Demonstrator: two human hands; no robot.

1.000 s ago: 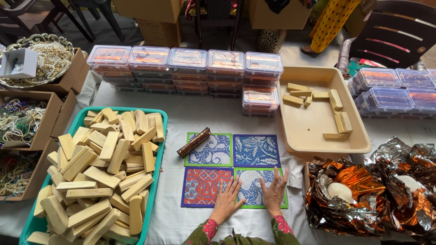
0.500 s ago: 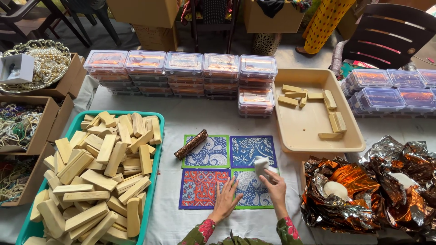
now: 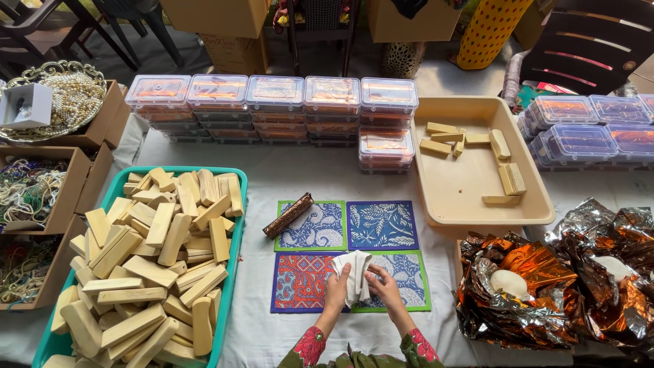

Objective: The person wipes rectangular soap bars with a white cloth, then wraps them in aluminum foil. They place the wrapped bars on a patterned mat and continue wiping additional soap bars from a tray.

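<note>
While a teal tray of wooden blocks lies left and crumpled foil right, a white cloth sits over four patterned mats near the table's edge; left hand and right hand both pinch it closed, forearms angled inward

White cloth-covered table filling most of frame. Dark chairs standing upper right and upper left. Cardboard boxes sitting along top edge on grey floor. Daylight falling evenly.
</note>
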